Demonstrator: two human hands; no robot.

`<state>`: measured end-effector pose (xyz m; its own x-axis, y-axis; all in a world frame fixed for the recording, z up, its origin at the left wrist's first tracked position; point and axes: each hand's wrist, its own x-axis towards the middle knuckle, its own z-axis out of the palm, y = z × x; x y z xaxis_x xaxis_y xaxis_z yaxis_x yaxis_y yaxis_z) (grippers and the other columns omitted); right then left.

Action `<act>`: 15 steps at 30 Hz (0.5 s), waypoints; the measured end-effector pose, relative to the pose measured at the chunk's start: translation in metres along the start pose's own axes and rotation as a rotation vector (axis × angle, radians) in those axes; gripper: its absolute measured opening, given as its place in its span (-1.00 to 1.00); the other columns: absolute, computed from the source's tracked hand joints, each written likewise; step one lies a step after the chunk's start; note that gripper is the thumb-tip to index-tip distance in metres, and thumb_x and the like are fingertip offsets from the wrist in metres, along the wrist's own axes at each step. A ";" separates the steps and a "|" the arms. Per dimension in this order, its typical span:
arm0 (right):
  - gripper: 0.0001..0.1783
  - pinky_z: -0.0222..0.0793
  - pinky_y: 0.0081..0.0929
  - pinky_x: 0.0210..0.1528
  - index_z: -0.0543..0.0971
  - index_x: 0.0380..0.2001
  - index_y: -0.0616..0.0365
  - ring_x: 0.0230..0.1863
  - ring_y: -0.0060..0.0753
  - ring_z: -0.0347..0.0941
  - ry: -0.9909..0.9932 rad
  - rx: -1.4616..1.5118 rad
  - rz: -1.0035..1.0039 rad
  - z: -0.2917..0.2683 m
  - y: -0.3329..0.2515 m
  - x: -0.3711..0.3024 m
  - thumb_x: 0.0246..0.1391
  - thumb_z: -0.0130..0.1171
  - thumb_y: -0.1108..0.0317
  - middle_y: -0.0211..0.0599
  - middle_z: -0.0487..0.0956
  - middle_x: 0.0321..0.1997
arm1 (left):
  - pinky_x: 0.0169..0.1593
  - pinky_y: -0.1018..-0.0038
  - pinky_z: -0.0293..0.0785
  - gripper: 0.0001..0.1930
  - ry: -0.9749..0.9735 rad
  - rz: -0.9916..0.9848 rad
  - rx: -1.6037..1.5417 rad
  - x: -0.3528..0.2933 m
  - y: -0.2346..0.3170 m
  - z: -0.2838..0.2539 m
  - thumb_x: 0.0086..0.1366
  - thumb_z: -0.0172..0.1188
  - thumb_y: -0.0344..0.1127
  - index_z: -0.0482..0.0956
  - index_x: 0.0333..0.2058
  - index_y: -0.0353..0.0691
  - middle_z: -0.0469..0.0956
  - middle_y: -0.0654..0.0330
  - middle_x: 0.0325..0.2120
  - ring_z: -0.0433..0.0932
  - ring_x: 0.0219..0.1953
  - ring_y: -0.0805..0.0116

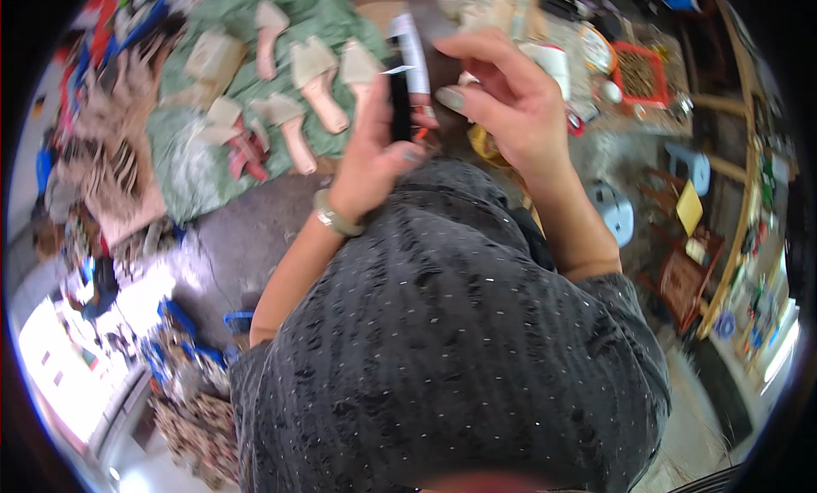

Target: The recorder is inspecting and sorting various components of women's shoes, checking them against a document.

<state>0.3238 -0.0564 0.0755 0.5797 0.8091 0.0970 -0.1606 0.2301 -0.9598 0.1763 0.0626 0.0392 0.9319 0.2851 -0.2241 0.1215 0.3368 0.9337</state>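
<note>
Biggest thing here is the person's dark grey speckled top [451, 340], filling the whole lower middle. Past it there's a green cloth [213, 165] spread on the floor at the upper left, with a bunch of pale shoe soles [311, 80] and pinkish strips lying on it, mostly along its far and right edges. Off to the right sits a light blue stool [614, 210], and further up a small red basket [640, 74].

Left hand [374, 157], with a watch [334, 215] on the wrist, is wrapped around a thin black strip [399, 93] that stands upright, just above the edge of the top. Right hand [506, 97] is right beside it, fingers loosely curled and spread; can't tell if it's actually touching the strip.
</note>
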 end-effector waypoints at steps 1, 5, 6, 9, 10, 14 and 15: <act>-0.60 0.27 -0.76 -0.30 0.46 -0.06 0.28 -0.25 -0.71 0.29 0.016 0.032 0.109 0.010 0.003 -0.008 -0.05 0.05 0.65 -0.44 0.34 -0.21 | 0.00 0.44 0.38 0.00 -0.047 0.007 0.013 -0.007 -0.011 -0.004 0.00 0.28 -0.27 -0.23 0.28 -0.29 0.26 0.08 0.05 0.39 -0.06 0.38; -0.65 0.22 -0.79 -0.33 0.49 -0.10 0.23 -0.34 -0.72 0.23 -0.045 -0.037 0.106 0.038 0.035 -0.028 -0.02 0.06 0.64 -0.50 0.27 -0.34 | -0.11 0.42 0.40 -0.50 -0.153 -0.218 0.220 -0.032 -0.019 -0.010 0.16 0.22 -0.17 0.37 0.00 -0.33 0.54 0.11 -0.25 0.49 -0.23 0.37; -0.63 0.24 -0.76 -0.29 0.49 -0.08 0.21 -0.33 -0.71 0.25 -0.083 -0.092 0.158 0.043 0.038 -0.029 -0.02 0.07 0.63 -0.49 0.28 -0.33 | -0.11 0.42 0.40 -0.50 -0.132 -0.214 0.221 -0.036 -0.017 -0.011 0.16 0.22 -0.17 0.37 0.00 -0.33 0.54 0.11 -0.25 0.49 -0.23 0.37; -0.58 0.30 -0.71 -0.22 0.45 -0.02 0.17 -0.27 -0.67 0.31 -0.155 -0.075 0.229 0.057 0.049 -0.030 -0.02 0.10 0.59 -0.45 0.34 -0.28 | -0.02 0.50 0.36 -0.69 -0.129 -0.254 0.272 -0.050 -0.016 -0.018 0.31 0.03 -0.30 0.39 -0.04 -0.35 0.48 0.19 -0.15 0.42 -0.08 0.46; -0.53 0.34 -0.68 -0.19 0.41 0.03 0.14 -0.22 -0.65 0.35 -0.170 -0.004 0.250 0.063 0.052 -0.029 -0.03 0.12 0.56 -0.42 0.38 -0.24 | -0.02 0.49 0.36 -0.70 -0.090 -0.229 0.288 -0.057 -0.020 -0.022 0.33 -0.02 -0.31 0.39 -0.03 -0.33 0.48 0.20 -0.16 0.42 -0.09 0.47; -0.40 0.44 -0.58 -0.21 0.28 0.13 0.13 -0.20 -0.57 0.44 -0.387 -0.214 0.405 0.077 0.051 -0.025 -0.03 0.18 0.41 -0.32 0.48 -0.13 | -0.11 0.52 0.40 -0.70 0.020 -0.034 0.208 -0.080 -0.009 -0.031 0.37 -0.11 -0.29 0.40 -0.01 -0.27 0.50 0.23 -0.19 0.46 -0.19 0.51; -0.37 0.46 -0.54 -0.24 0.26 0.15 0.13 -0.25 -0.54 0.47 -0.469 -0.169 0.567 0.079 0.047 -0.026 -0.02 0.19 0.35 -0.31 0.51 -0.13 | -0.11 0.52 0.40 -0.70 0.034 -0.031 0.207 -0.087 -0.006 -0.035 0.37 -0.11 -0.29 0.40 -0.01 -0.27 0.50 0.23 -0.19 0.46 -0.19 0.51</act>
<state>0.2381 -0.0237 0.0486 0.0380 0.9327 -0.3587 -0.1862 -0.3461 -0.9195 0.0822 0.0673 0.0431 0.9149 0.3089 -0.2597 0.2207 0.1557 0.9628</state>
